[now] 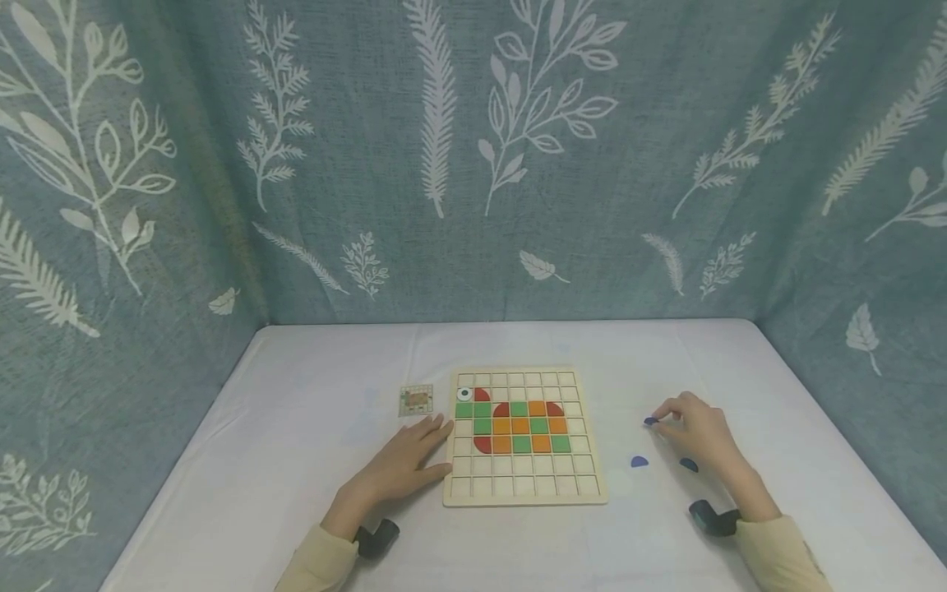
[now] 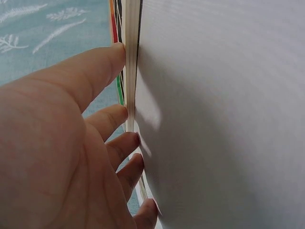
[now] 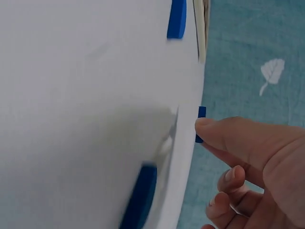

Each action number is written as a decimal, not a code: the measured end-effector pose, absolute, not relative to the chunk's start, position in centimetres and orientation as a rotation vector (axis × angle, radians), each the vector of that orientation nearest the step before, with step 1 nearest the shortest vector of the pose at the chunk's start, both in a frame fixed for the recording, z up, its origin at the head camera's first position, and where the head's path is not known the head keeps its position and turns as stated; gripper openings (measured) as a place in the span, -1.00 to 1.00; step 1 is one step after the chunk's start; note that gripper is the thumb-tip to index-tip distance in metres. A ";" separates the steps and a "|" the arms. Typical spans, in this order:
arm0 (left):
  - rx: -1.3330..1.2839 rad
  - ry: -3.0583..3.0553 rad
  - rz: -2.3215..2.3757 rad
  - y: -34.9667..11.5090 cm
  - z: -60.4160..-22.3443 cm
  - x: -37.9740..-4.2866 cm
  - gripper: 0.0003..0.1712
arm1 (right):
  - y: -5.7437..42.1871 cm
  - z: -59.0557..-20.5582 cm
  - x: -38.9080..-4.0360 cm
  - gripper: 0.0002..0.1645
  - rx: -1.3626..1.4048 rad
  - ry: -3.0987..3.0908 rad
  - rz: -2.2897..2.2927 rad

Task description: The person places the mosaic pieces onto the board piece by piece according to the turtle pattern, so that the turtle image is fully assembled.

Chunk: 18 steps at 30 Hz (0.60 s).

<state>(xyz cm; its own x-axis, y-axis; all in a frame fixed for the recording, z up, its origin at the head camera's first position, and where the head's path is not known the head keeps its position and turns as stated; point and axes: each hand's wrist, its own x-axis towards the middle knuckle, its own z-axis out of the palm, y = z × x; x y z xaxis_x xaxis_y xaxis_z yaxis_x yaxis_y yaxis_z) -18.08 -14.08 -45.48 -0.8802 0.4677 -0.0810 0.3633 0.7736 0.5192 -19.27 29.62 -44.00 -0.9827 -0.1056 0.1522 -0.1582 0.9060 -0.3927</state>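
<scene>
A wooden grid board (image 1: 521, 491) lies on the table, its cells partly filled with green, orange and red tiles and one white tile with a black-ringed dot. My left hand (image 1: 405, 460) rests at the board's left edge, fingers fairly straight; in the left wrist view the thumb and a finger touch the side of the board (image 2: 132, 71). To the right of the board, my right hand (image 1: 699, 427) pinches a small blue half-round tile (image 3: 202, 110) between thumb and finger, raised off the cloth in the right wrist view.
Two more blue half-round tiles lie on the white cloth: one (image 1: 639, 462) nearer the board, the other (image 1: 689, 465) below the right hand. A small pattern card (image 1: 416, 400) sits left of the board. A leaf-print curtain (image 1: 473, 247) hangs behind the table.
</scene>
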 end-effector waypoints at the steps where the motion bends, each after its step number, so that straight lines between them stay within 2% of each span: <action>1: 0.656 2.761 0.749 -14.1 -45.5 -18.1 -0.26 | 29.4 -44.0 -19.3 -0.86 0.216 -2.937 0.614; 18: 0.659 2.754 0.743 -14.1 -45.4 -18.1 -0.26 | 25.1 -44.4 -20.3 -0.85 0.214 -2.936 0.680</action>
<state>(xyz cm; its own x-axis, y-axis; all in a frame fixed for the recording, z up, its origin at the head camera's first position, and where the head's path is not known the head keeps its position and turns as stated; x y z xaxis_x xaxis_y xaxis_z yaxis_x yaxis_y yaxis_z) -18.07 -14.09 -45.41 -0.8768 0.4729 -0.0869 0.3650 0.7723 0.5200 -20.28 25.11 -44.41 -0.9827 -0.1101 0.1487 -0.1643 0.8890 -0.4274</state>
